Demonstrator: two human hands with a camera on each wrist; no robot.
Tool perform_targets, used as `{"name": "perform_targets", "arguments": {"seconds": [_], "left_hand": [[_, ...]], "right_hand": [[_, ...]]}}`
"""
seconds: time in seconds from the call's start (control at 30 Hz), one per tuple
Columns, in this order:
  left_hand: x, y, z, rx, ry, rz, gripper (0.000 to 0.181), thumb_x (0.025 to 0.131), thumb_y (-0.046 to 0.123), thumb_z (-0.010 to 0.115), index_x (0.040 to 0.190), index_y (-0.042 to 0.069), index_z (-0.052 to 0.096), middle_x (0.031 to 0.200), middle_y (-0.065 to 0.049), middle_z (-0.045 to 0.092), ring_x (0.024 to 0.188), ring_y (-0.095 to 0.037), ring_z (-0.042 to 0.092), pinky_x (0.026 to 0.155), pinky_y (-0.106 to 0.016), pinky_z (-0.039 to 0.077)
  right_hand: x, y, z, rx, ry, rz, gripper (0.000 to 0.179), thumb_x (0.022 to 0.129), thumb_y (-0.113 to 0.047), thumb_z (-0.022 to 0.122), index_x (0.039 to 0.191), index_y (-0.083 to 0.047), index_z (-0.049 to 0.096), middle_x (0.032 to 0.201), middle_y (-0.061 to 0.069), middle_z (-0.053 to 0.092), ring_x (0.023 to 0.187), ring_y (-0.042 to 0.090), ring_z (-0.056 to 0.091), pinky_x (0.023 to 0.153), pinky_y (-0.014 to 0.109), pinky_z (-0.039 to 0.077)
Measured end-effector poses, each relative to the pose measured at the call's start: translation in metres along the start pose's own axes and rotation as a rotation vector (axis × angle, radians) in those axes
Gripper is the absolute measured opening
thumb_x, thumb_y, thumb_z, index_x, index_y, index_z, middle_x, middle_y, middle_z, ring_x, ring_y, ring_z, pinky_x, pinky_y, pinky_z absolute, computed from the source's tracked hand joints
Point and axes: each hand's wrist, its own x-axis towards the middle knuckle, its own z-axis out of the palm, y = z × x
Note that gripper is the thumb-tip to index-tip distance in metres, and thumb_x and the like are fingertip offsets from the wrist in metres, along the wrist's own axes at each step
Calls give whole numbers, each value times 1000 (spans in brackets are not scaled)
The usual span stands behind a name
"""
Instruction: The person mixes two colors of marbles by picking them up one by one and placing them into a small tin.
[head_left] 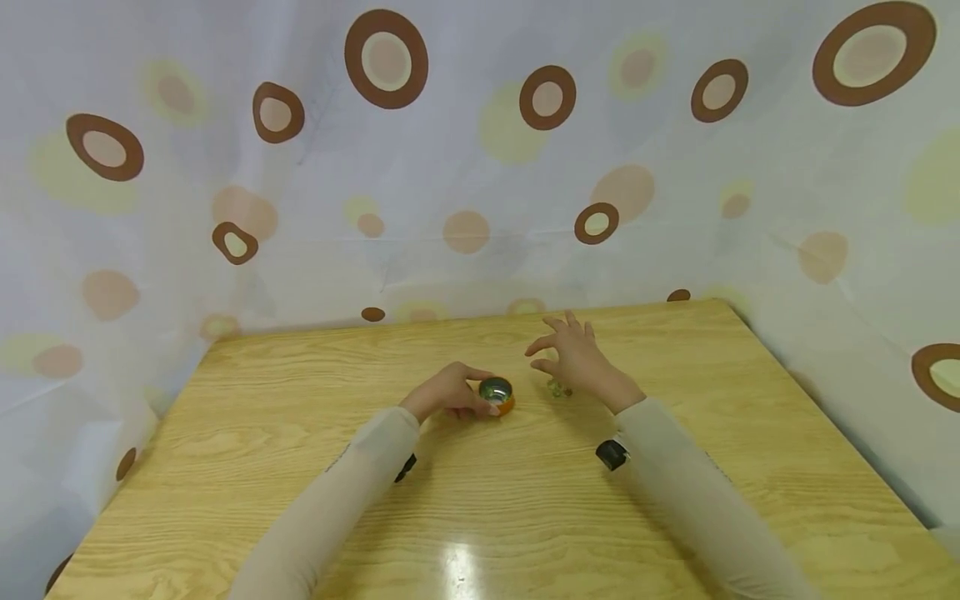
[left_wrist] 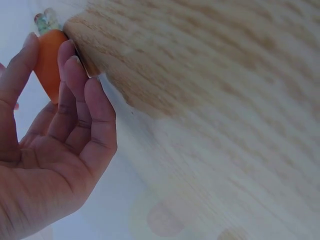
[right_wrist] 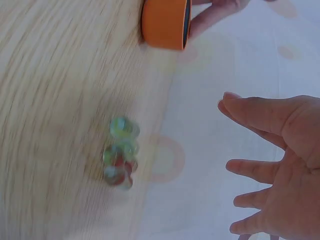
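Observation:
A small round orange cup (head_left: pixel 507 407) with a shiny dark inside stands on the wooden table, its mouth facing up. My left hand (head_left: pixel 452 390) holds it from the left side, thumb and fingers at opposite sides of its wall. In the left wrist view the cup (left_wrist: pixel 49 65) shows between thumb and fingers. To the right of the cup lies a cluster of several clear glass marbles (right_wrist: pixel 120 150) with coloured swirls. Above these marbles hovers my right hand (head_left: pixel 579 360), fingers spread and apart from them, holding nothing.
The light wooden table (head_left: pixel 300 467) reaches back to a pale curtain (head_left: pixel 450 167) patterned with brown, pink and yellow spots. This curtain also hangs along the left and right sides. Black wrist devices (head_left: pixel 612 454) sit under both sleeves.

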Motion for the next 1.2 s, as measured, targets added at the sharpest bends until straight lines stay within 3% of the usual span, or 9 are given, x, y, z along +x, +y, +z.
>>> {"name": "perform_targets", "arguments": {"seconds": [0.33, 0.67, 1.2], "left_hand": [[-4, 0, 0, -5, 2, 7, 67, 82, 25, 79, 141, 13, 51, 74, -4, 72, 57, -17, 58, 55, -29, 51], [-5, 3, 0, -29, 1, 11, 67, 82, 24, 79, 141, 13, 51, 72, -7, 71, 56, -17, 56, 53, -29, 49], [-6, 3, 0, -38, -9, 9, 65, 83, 22, 78, 141, 13, 52, 74, -5, 72, 57, -18, 58, 53, -29, 49]], "right_hand": [[-6, 28, -5, 12, -1, 58, 19, 90, -13, 69, 107, -6, 74, 147, 29, 33, 138, 56, 8, 103, 73, 4], [-7, 53, 2, -59, -38, 118, 14, 89, -13, 70, 101, -7, 76, 143, 32, 36, 136, 59, 9, 101, 76, 4], [-8, 58, 6, -74, -91, 151, 12, 88, -9, 70, 99, -8, 75, 141, 32, 39, 136, 59, 6, 102, 74, 0]]}}
